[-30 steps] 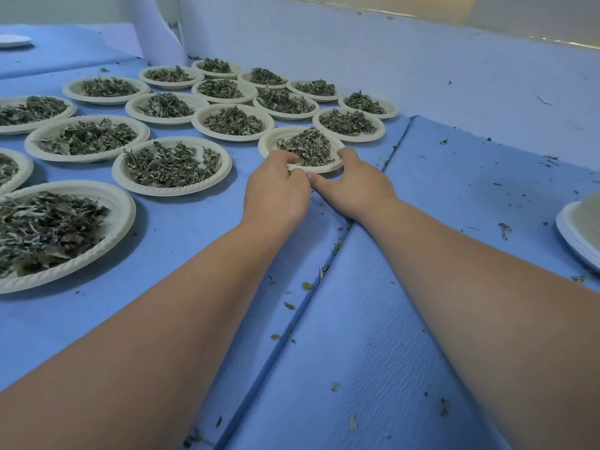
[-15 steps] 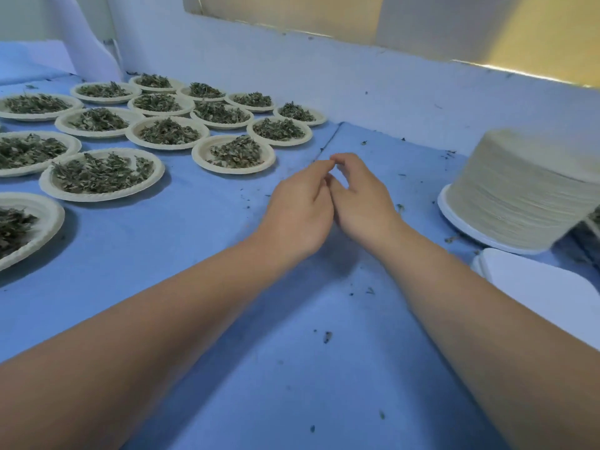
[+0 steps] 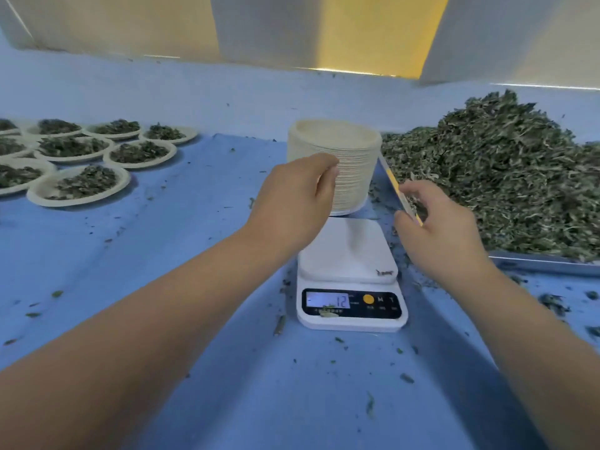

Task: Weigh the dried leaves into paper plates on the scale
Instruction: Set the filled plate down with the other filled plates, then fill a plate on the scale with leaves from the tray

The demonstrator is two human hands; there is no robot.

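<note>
Grey-green dried leaves [image 3: 506, 180] lie heaped on a metal tray [image 3: 548, 264] toward the counter's [image 3: 181, 401] right edge; the heap reaches nearly to the far edge. White scale [image 3: 349, 254] stands mid-counter, just left of the tray's near corner. Display reads 12; the mark ahead of the digits is unclear. One leaf scrap [image 3: 384, 272] sits on the platform's near right corner. Stack of paper plates [image 3: 350, 147], cream, upright, stands directly behind the scale, toward the far edge.

Left hand [image 3: 292, 196] is at the stack's left side, fingers curled against the plate edges; cannot tell whether it grips a plate or only touches. Right hand [image 3: 438, 228] hovers over the tray's left rim beside the scale, fingers loosely bent, holding nothing.

Filled plates [image 3: 81, 185], each carrying a portion of leaves, are set close together toward the far left corner. Loose crumbs [image 3: 370, 402] are scattered over the blue cover, thickest near the scale and tray.
</note>
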